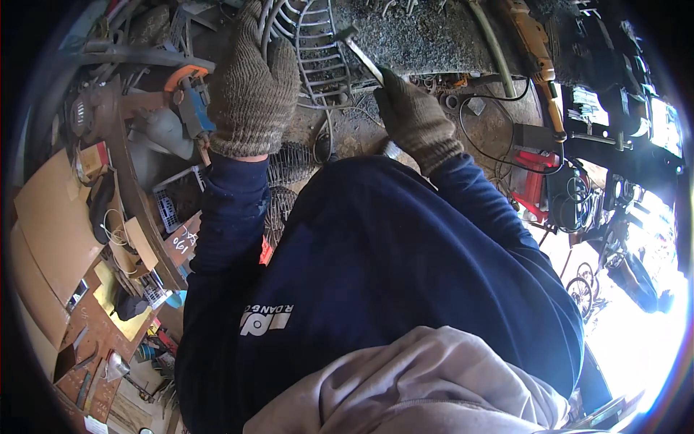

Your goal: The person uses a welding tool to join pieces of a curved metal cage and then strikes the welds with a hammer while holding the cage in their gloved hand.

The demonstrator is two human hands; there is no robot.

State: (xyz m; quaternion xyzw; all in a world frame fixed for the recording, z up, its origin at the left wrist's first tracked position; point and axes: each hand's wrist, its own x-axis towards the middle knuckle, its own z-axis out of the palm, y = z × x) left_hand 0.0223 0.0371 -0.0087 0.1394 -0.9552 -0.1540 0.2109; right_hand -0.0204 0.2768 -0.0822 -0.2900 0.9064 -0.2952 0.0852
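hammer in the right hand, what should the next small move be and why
Probably a short, light tap with the hammer on the barred metal rack: the gloved right hand holds the handle, the head shows close beside the rack's right edge in this view, and the gloved left hand grips the rack's bars.

Here's the curved metal rack (324,70), rungs showing, and a hammer (365,60) (dark head, pale handle) slanting just beside it.

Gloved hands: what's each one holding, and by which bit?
The right hand holds a hammer by its handle. The left hand seems to hold a metal rack by its curved bars, between thumb and fingers, but the fingertips are hidden.
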